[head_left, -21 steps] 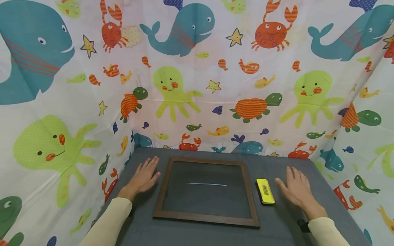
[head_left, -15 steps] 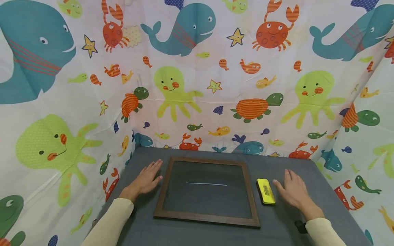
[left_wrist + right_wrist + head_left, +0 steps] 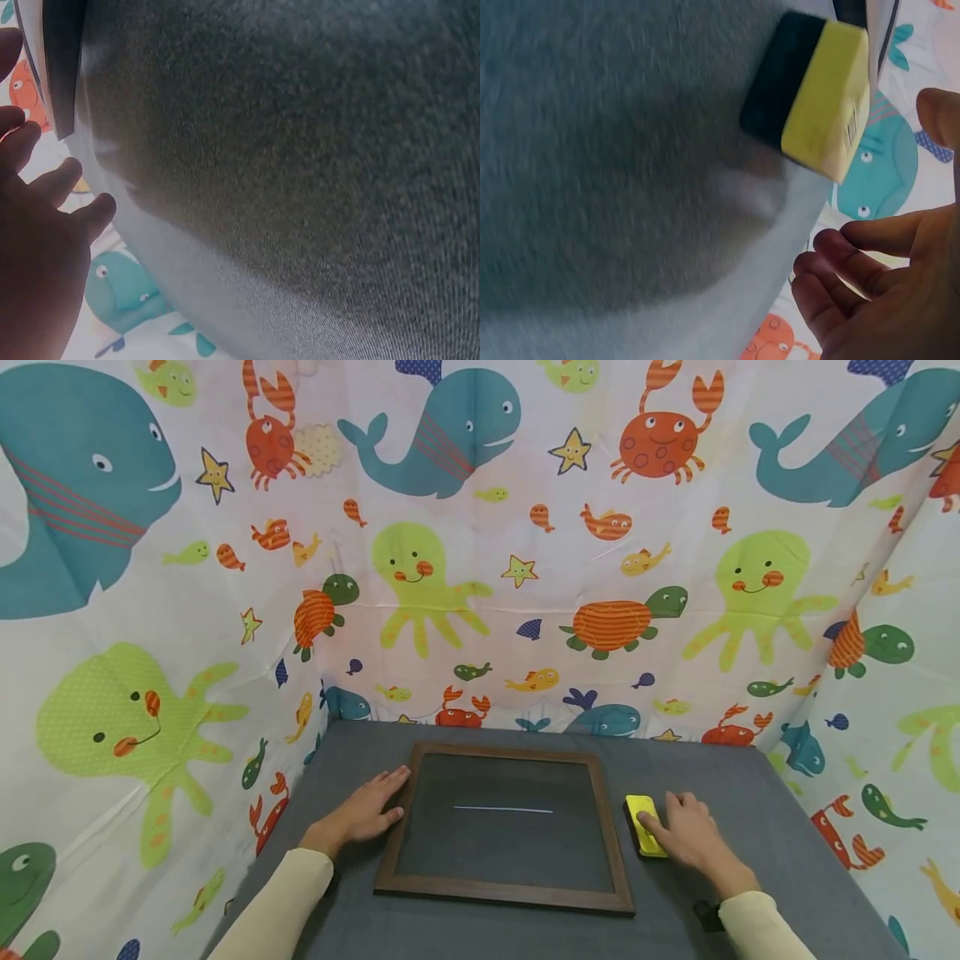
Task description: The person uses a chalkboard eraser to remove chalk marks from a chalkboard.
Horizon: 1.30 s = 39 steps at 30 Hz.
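Observation:
A dark slate board with a brown wooden frame (image 3: 510,891) lies on the table, and a thin white line (image 3: 502,809) crosses its middle. My left hand (image 3: 362,814) is at the frame's left side, with its fingertips right at the wood. In the left wrist view, its fingers (image 3: 56,184) are spread near the board's edge (image 3: 62,75). To the right of the board lies a yellow eraser (image 3: 640,807) with a black underside. My right hand (image 3: 692,833) hovers over its right side, the thumb overlapping it in the head view. The right wrist view shows relaxed fingers (image 3: 829,300) apart from the eraser.
Dark grey cloth covers the table (image 3: 517,939). A white curtain (image 3: 480,685) printed with sea animals hangs along the back and both sides, close to the table's edges.
My left hand has moved right, up to the board's frame. My right hand has come leftward over the eraser. Board and eraser have stayed in place.

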Available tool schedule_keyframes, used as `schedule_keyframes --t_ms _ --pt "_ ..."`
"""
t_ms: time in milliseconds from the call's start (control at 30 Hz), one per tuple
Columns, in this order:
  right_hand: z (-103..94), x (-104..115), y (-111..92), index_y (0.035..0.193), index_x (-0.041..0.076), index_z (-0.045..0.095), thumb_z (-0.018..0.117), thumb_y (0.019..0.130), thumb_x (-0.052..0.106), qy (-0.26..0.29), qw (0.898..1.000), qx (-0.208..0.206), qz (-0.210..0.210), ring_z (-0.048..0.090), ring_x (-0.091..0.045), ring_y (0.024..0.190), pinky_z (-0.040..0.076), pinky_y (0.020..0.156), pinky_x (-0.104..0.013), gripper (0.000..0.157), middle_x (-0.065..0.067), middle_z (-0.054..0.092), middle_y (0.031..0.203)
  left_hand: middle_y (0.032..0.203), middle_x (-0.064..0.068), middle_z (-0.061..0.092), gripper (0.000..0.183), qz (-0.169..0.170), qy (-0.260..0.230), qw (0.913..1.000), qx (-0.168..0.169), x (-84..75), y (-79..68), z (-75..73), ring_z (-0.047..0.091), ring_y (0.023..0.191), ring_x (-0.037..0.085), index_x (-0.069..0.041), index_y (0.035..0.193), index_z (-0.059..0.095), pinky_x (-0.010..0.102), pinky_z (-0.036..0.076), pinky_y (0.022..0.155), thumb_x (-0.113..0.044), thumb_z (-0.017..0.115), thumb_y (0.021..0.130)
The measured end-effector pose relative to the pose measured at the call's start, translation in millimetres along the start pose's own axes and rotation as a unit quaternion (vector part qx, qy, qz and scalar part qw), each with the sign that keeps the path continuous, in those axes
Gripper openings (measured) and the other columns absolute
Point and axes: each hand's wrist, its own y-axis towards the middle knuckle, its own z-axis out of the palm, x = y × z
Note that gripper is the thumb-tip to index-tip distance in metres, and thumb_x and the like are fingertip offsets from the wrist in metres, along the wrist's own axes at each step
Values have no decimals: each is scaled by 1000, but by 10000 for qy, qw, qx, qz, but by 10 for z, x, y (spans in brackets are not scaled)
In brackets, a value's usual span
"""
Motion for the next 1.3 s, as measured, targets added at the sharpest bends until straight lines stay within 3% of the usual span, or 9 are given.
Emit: schedule_keyframes --t_ms 467,667,800,1033,1300 --pt "255 59 63 146 -15 36 64 87 64 191 9963 616 564 52 -41 100 47 85 -60 102 -34 45 124 165 10 27 64 130 -82 9995 262 -44 -21 52 25 148 49 -10 158 31 71 22 113 -20 58 101" --pt "305 90 73 143 -17 38 66 90 55 235 9966 516 595 55 -38 95 49 81 -58 94 -35 45 122 166 7 26 63 24 -69 9996 278 -31 -28 69 24 150 46 -11 159 32 70 21 114 -21 57 102" --pt "234 145 86 140 -18 41 66 91 48 198 9976 353 559 55 -38 95 49 79 -57 86 -34 48 118 166 8 26 63 49 -67 9996 262 -16 -12 56 25 149 47 -10 158 32 70 21 114 -21 58 101" --pt "-55 271 101 137 -18 44 66 91 42 214 9987 -174 417 51 -35 90 48 67 -48 79 -32 49 114 166 8 27 64 63 -102 9995 296 -16 5 51 26 149 46 -11 159 32 70 21 115 -21 58 101" --pt "-270 582 194 133 -17 48 65 90 43 223 9984 -268 453 53 -35 86 49 67 -47 76 -30 50 110 166 10 27 64 107 -126 9996 244 2 6 60 26 148 48 -10 158 32 71 21 113 -20 58 100"
